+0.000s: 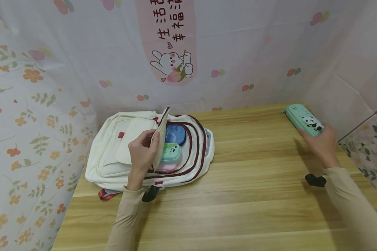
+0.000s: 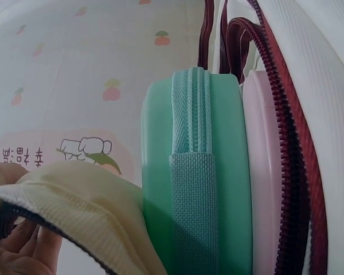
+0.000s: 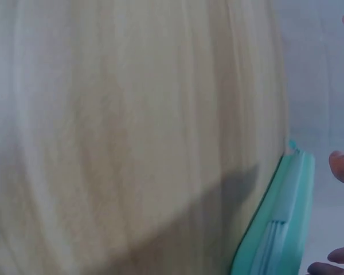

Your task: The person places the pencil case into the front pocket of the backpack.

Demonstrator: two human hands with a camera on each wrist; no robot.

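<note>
My left hand (image 1: 142, 153) pinches the backpack (image 1: 113, 157) flap open | right hand (image 1: 322, 143) curls on the panda case (image 1: 304, 120) at the table (image 1: 254, 195) corner, grip seemingly partial | risk: case slips, or flap drops shut.

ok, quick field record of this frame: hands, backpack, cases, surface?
left hand: holds the backpack flap up
right hand: on the green panda pencil case, table's far right
backpack: white, dark red zippers, lying flat, open
inside: blue case, green panda case, pink case
surface: wooden table
</note>
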